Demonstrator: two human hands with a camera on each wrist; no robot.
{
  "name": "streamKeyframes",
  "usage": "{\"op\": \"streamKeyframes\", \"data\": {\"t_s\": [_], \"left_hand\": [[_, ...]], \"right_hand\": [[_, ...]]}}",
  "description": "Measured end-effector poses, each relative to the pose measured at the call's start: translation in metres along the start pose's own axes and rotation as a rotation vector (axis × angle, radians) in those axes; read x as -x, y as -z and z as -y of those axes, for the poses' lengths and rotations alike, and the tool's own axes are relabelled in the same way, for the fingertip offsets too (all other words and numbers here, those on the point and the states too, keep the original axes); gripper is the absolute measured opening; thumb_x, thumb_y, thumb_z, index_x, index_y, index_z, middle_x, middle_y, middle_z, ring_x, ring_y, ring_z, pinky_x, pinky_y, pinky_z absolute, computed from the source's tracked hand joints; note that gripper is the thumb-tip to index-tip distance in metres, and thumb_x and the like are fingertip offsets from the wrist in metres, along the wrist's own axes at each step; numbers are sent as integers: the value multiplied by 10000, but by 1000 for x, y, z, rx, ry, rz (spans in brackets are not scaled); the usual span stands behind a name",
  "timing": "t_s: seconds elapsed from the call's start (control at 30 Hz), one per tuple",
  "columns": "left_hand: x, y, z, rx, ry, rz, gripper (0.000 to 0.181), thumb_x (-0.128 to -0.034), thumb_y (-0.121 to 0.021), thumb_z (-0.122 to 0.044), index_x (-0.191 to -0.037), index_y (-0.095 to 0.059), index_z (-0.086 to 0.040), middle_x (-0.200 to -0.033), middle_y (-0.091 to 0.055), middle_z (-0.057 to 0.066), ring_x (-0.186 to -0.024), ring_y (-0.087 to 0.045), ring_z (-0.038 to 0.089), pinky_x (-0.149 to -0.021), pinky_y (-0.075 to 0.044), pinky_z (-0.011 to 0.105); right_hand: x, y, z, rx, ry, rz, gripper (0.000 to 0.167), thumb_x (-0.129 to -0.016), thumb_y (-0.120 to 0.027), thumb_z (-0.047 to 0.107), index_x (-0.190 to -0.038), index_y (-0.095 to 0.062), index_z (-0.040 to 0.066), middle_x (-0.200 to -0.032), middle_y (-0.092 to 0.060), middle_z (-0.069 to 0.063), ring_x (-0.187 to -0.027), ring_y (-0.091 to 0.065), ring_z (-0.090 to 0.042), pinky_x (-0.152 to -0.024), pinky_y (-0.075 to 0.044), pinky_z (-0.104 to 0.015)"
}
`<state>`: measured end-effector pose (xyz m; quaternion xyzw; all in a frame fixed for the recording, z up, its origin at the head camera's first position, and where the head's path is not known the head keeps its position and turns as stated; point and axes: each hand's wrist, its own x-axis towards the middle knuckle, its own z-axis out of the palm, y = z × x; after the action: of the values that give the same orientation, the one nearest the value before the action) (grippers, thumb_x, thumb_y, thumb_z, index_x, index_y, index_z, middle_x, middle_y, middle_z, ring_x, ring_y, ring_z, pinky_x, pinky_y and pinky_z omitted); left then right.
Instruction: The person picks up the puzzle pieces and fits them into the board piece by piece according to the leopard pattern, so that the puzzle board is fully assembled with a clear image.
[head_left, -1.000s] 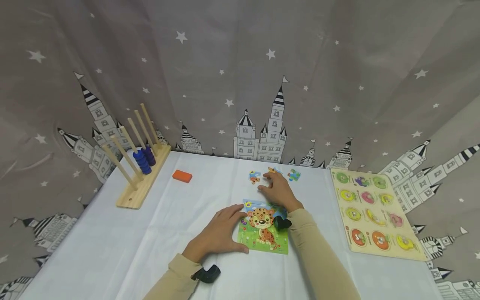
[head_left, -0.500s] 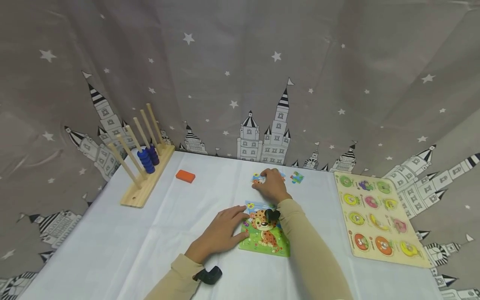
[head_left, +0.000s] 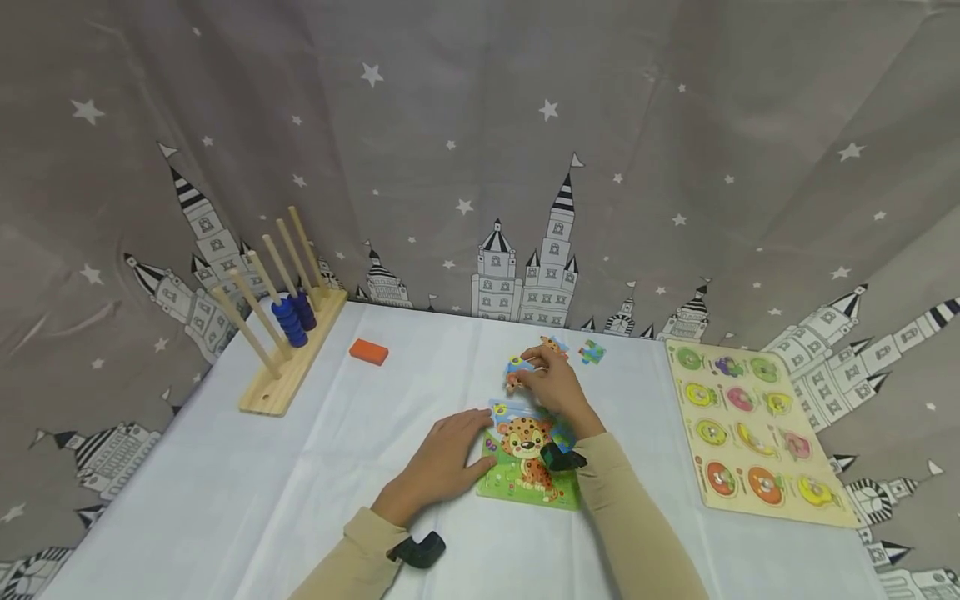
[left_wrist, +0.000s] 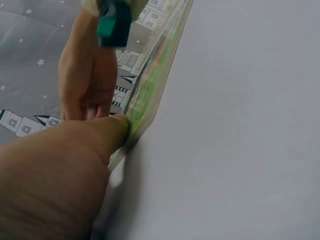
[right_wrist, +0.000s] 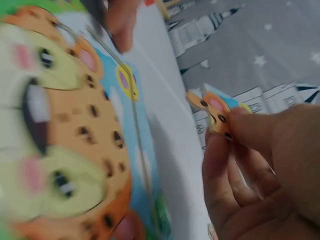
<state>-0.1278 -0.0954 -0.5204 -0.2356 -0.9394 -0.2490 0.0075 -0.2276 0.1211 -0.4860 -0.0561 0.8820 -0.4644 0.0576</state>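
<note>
A leopard jigsaw puzzle board (head_left: 517,487) lies on the white table, with part of its right side hidden by my right wrist. My left hand (head_left: 441,458) rests at the board's left edge, fingers fairly straight; in the left wrist view its thumb (left_wrist: 112,130) touches the rim. Just beyond the board, my right hand (head_left: 561,390) pinches a jigsaw piece (head_left: 514,371) between thumb and fingers. That piece (right_wrist: 216,111), in the right wrist view, shows orange spotted fur and blue, raised off the table. Two other jigsaw pieces lie further back: an orange-and-blue piece (head_left: 555,346) and a green-blue piece (head_left: 592,352).
An orange block (head_left: 369,352) lies left of the hands. At the far left stands a wooden peg stand (head_left: 273,392) with blue and purple rings (head_left: 288,323). A fruit peg puzzle (head_left: 750,433) lies at the right. A grey castle-print curtain (head_left: 420,125) hangs behind the table.
My right hand reached over the left loose piece, took hold of it and drew it back toward the board. My left hand stayed at the board's edge.
</note>
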Motion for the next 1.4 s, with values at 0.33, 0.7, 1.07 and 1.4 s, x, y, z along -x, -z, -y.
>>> {"op": "streamKeyframes", "data": {"t_s": [0.33, 0.7, 1.07, 1.4], "left_hand": [[2, 0, 3, 29, 50, -5, 679, -947, -694, -410, -1502, -476, -83, -1509, -544, 109, -1435, -475, 304, -1193, -375, 515], [1, -1, 0, 31, 54, 24, 677, -960, -680, -399, -1513, -456, -80, -1516, -531, 114, -1436, -472, 303, -1185, -379, 519], [0, 0, -1, 11, 11, 16, 626, -966, -666, -422, -1499, -493, -145, -1536, -521, 61, -1447, -459, 279, -1183, -380, 535], [-2, 1, -1, -33, -14, 37, 586, -979, -641, -450, -1487, -531, -178, -1559, -486, 50, -1447, -454, 286, -1179, -385, 540]], "right_hand": [[43, -13, 1, 64, 66, 114, 226, -969, -707, 185, -1194, -722, 191, -989, -757, -58, -747, -672, -92, -627, -538, -271], [56, -27, 1, 208, 149, 32, 241, -930, -753, 156, -1169, -754, 131, -936, -689, -14, -740, -567, -89, -652, -492, -243], [57, -27, 0, 294, 196, 13, 265, -934, -752, 173, -1188, -755, 97, -1061, -679, -64, -823, -559, -123, -709, -482, -276], [56, -26, -1, 285, 140, 29, 276, -934, -755, 196, -1200, -756, 118, -1086, -647, -49, -826, -537, -115, -725, -471, -271]]}}
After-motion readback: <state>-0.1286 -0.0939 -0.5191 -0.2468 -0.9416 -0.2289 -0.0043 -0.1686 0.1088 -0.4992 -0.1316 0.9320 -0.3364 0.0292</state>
